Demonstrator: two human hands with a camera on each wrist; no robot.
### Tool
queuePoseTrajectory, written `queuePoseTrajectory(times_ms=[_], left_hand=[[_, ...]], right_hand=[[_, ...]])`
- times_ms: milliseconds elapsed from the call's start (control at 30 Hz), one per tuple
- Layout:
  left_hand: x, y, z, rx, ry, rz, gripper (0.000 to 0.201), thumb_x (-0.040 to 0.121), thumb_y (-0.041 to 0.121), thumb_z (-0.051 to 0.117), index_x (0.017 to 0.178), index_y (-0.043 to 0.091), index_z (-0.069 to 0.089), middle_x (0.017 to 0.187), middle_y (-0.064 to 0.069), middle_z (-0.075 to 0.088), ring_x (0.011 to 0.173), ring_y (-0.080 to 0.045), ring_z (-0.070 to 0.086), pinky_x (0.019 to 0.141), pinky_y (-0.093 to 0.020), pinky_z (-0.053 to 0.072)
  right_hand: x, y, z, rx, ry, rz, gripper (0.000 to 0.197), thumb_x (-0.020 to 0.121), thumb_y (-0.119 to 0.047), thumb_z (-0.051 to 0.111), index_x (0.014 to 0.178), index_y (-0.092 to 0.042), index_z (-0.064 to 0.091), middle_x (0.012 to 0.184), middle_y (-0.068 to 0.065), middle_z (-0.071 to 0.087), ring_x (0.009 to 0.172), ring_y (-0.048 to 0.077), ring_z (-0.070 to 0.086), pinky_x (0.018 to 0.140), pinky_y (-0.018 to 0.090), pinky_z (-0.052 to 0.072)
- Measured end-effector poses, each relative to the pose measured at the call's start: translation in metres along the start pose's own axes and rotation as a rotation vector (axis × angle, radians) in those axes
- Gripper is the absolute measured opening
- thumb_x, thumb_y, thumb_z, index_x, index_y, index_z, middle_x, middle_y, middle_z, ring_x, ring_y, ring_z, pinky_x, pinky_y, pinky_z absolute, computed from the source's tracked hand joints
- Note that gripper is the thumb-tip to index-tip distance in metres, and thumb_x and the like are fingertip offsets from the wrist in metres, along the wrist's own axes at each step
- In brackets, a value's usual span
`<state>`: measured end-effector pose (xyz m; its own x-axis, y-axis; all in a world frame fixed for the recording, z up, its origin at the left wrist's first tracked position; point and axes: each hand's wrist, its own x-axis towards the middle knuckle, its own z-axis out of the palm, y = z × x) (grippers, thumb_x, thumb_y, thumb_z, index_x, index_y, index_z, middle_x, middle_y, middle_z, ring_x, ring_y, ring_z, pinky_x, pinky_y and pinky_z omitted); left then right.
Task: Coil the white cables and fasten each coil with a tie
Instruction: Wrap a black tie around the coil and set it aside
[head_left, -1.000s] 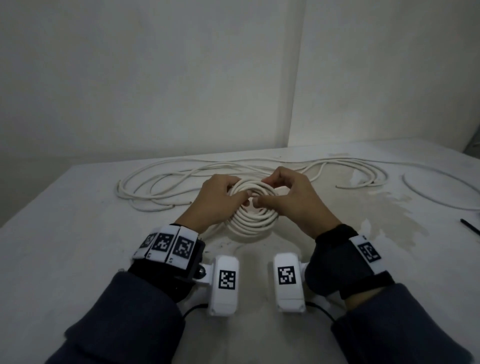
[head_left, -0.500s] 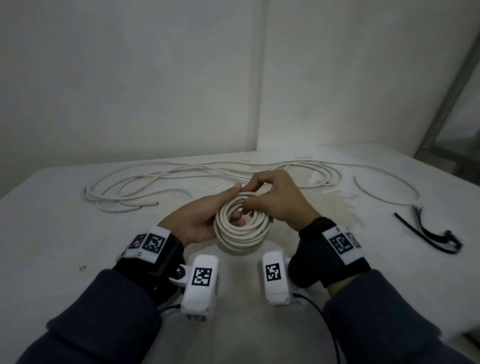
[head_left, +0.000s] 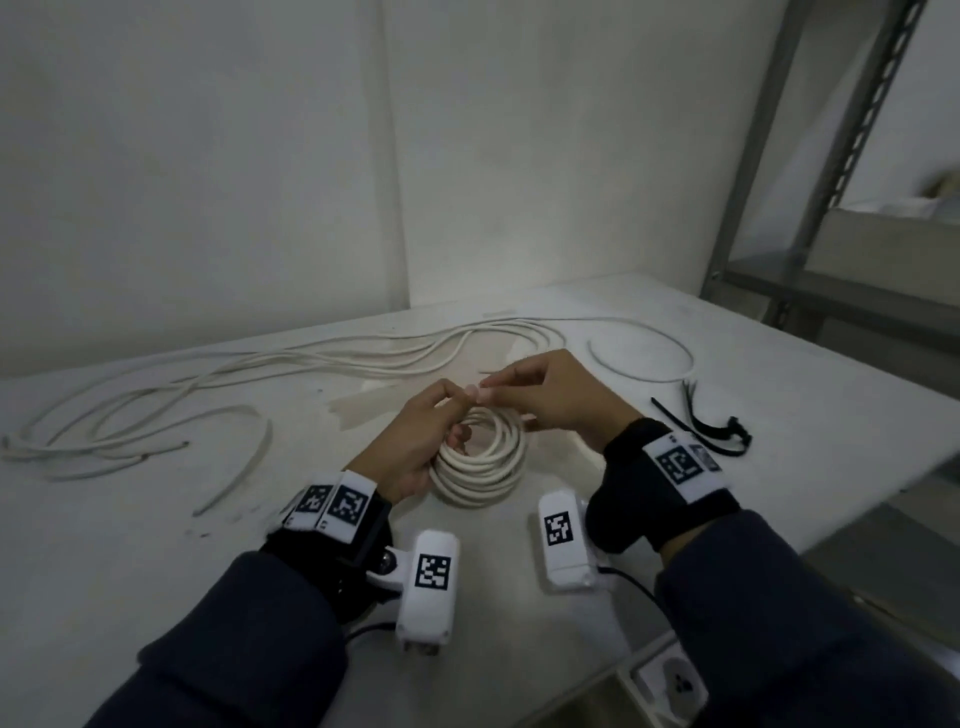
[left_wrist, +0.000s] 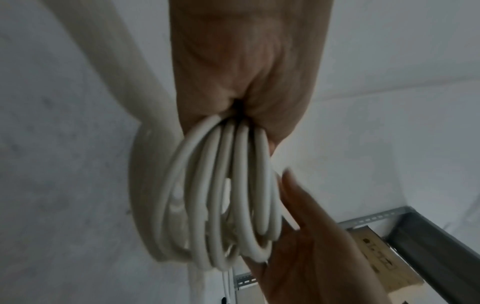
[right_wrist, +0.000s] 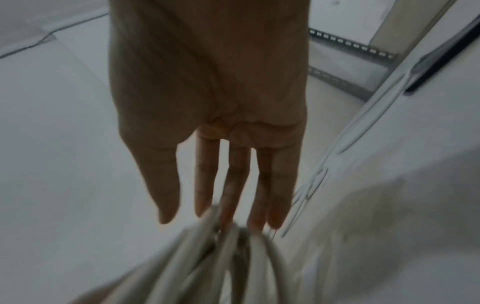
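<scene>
My left hand (head_left: 415, 447) grips the coil (head_left: 480, 470) of white cable, fingers curled through its centre and thumb over the bunched turns; the left wrist view shows five or six round, smooth, matte loops pinched side by side at the palm. My right hand (head_left: 545, 400) sits just beyond the coil, fingers relaxed and nearly straight, holding nothing, their tips close to the loops in the right wrist view. The coil hangs just above the desk (head_left: 156, 545), near its front edge.

The black ties (head_left: 701, 428), thin flat strips, lie on the desk to the right of the coil, well apart from it. Loose cables (head_left: 311, 364), long limp curves of the same white cord, lie behind and to the left of the coil.

Judged step: fetching a tie. To do it well, I should keep the left grip firm so the springy turns do not fan out, reach with the right hand for one strip only, and thread it round the bundle where the thumb clamps it.
</scene>
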<state>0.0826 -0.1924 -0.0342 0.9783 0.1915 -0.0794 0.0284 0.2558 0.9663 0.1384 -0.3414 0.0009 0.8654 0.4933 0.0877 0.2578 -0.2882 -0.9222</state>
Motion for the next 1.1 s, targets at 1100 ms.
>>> queuePoseTrajectory(times_ms=[1100], left_hand=[[0.019, -0.018, 0.003, -0.028, -0.047, -0.050, 0.032, 0.096, 0.015, 0.054, 0.065, 0.012, 0.043, 0.054, -0.001, 0.038, 0.038, -0.005, 0.034, 0.036, -0.012, 0.033]], right_hand=[[-0.014, 0.056, -0.150, -0.482, 0.476, 0.374, 0.009, 0.072, 0.001, 0.076, 0.075, -0.005, 0.069, 0.067, 0.000, 0.059, 0.076, 0.019, 0.056, 0.055, 0.022, 0.038]])
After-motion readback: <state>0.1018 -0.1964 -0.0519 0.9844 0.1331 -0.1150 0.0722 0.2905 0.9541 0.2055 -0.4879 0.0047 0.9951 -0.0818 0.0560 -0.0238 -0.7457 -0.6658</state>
